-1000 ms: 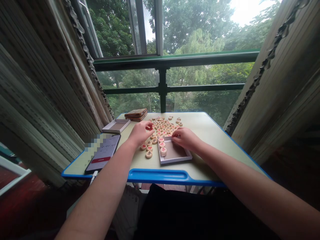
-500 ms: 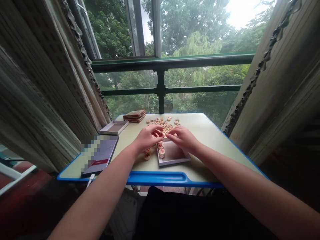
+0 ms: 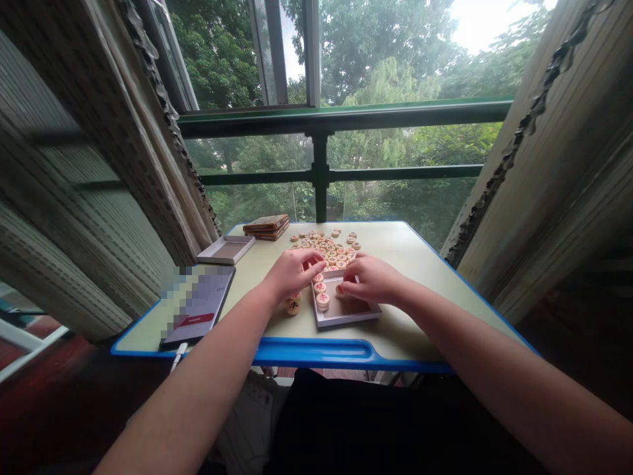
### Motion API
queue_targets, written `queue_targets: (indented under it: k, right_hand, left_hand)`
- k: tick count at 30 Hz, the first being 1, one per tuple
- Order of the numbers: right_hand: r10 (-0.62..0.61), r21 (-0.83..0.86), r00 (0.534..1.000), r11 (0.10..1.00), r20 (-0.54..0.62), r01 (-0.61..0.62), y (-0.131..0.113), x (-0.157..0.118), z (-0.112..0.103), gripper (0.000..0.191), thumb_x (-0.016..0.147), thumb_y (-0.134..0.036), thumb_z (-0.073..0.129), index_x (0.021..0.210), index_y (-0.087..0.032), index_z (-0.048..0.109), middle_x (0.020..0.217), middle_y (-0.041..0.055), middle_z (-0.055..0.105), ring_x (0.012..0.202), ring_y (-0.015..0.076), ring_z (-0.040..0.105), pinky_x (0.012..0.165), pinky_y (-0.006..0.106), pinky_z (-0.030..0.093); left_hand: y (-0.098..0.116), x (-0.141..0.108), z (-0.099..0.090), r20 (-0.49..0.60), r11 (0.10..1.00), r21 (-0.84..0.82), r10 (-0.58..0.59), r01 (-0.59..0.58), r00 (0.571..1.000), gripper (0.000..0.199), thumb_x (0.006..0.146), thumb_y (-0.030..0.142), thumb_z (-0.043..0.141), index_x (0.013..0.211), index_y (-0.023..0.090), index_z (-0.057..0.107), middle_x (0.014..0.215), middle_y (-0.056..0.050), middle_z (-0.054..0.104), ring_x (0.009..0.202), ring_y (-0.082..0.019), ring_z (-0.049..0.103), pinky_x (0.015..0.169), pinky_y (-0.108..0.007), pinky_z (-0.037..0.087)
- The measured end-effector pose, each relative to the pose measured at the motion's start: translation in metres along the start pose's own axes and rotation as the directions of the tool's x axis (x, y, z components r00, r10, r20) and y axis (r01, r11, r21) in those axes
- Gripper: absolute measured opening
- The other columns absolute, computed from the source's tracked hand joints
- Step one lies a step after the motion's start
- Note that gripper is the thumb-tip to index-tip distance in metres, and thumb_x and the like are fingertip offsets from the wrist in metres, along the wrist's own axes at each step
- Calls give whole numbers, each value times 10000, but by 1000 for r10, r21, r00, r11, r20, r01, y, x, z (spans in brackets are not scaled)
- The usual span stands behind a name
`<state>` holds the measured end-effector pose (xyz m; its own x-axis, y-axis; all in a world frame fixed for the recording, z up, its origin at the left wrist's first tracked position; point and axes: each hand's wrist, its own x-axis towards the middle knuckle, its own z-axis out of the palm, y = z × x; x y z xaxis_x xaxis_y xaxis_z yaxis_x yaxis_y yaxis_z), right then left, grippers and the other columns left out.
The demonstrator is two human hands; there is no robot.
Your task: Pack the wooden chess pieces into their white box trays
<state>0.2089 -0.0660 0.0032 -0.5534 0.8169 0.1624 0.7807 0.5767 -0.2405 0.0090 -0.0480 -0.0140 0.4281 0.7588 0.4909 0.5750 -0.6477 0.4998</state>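
Note:
A shallow white box (image 3: 352, 319) lies on the table in front of me. Along its left side, round wooden Chinese chess pieces with red characters stand in a row, the nearest a small stack (image 3: 322, 301). My right hand (image 3: 368, 277) is inside the box area, its fingers closed on a Chinese chess piece (image 3: 339, 290) held over the box floor. At the box's far left corner, my left hand (image 3: 297, 269) curves over the row, thumb and fingers slightly apart. Its fingers partly hide the pieces under it. More stacked pieces (image 3: 293, 307) stand just left of the box.
Many loose chess pieces (image 3: 324, 243) are spread beyond the box. Farther left are a white box lid or tray (image 3: 226, 249), a folded wooden board (image 3: 267, 226) and a tablet-like device (image 3: 210, 300) with a white cable. The table (image 3: 420, 290) has a blue rim.
My right hand has come nearer and down over the box with a chess piece in its fingers. The left hand has shifted slightly, its fingers drawn closer together. The view has tilted a little.

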Motion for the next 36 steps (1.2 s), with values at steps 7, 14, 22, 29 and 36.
queue_targets:
  k: [7, 14, 22, 29, 36]
  right_hand:
    - [-66, -115, 992, 990, 103, 78, -7, -4, -1, 235, 721, -301, 563, 529, -172, 608, 570, 48, 604, 689, 172, 499, 555, 257, 308]
    - [-115, 28, 986, 993, 121, 112, -7, -4, -6, 143, 706, -235, 582, 746, -183, 709, 692, 34, 658, 757, 171, 527, 636, 245, 365]
    - [-162, 161, 961, 979, 222, 127, -14, -7, -4, 149, 698, -200, 578, 734, -169, 720, 672, 18, 660, 680, 139, 541, 615, 232, 388]
    - [-150, 183, 953, 978, 262, 103, -12, -9, -7, 112, 651, -134, 581, 685, -161, 684, 678, 8, 647, 674, 133, 543, 564, 216, 382]
    - [-202, 222, 950, 964, 238, 149, -11, -7, -4, 93, 682, -173, 603, 712, -170, 691, 677, -3, 637, 623, 111, 529, 566, 213, 385]
  left_hand:
    - [-6, 0, 2, -38, 971, 239, 6, 3, 999, 263, 842, 322, 470, 728, 171, 653, 716, -29, 662, 673, -149, 568, 632, -266, 393]
    - [-9, 0, 3, -62, 955, 294, -20, 37, 998, 285, 837, 316, 467, 647, 171, 623, 650, -25, 639, 605, -137, 529, 596, -262, 358]
    - [-11, 1, 3, -75, 953, 301, -13, 35, 997, 312, 839, 318, 464, 602, 166, 600, 608, -19, 618, 573, -126, 503, 578, -256, 342]
    - [-11, 0, 3, -69, 957, 288, -15, 34, 997, 324, 831, 326, 474, 575, 170, 595, 582, -18, 610, 561, -129, 504, 584, -261, 356]
    - [-14, 2, 4, -133, 957, 288, 19, 20, 991, 309, 847, 308, 450, 614, 168, 598, 613, -24, 607, 586, -132, 514, 592, -259, 366]
